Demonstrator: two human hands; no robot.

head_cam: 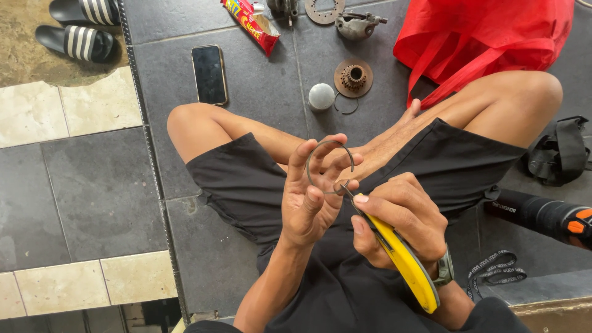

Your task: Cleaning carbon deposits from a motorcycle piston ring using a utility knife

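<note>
Item one: the left hand (311, 194) is holding a thin grey metal snap ring (330, 165), its fingers curling up around the ring's left side and the thumb pressing near the ring's lower part. The ring is standing upright over the lap, above the black shorts (246, 185) of the seated, cross-legged person.

Item two: the right hand (401, 219) is gripping yellow-handled pliers (404, 259), fingers wrapping closed around the handles. The narrow dark tips of the pliers are meeting the lower end of the ring, just beside the left thumb. A wristwatch (445, 271) is sitting on the right wrist.

Item three, on the dark grey tiled floor (105, 197) beyond the knees: a rusty brown round sprocket plate with a toothed hub (353, 78) is lying near a dull silver dome-shaped cap (321, 96), with a second thin wire ring (346, 103) lying between and just below them. A black smartphone (209, 74) is lying face up to their left. A red and yellow snack packet (251, 23) is lying further off.

Item four: a red cloth bag (487, 34) is resting behind the right knee. A pair of black sandals with white stripes (77, 28) is standing at the far left corner. A black cylindrical tool with orange trim (542, 216) is lying at the right.
</note>
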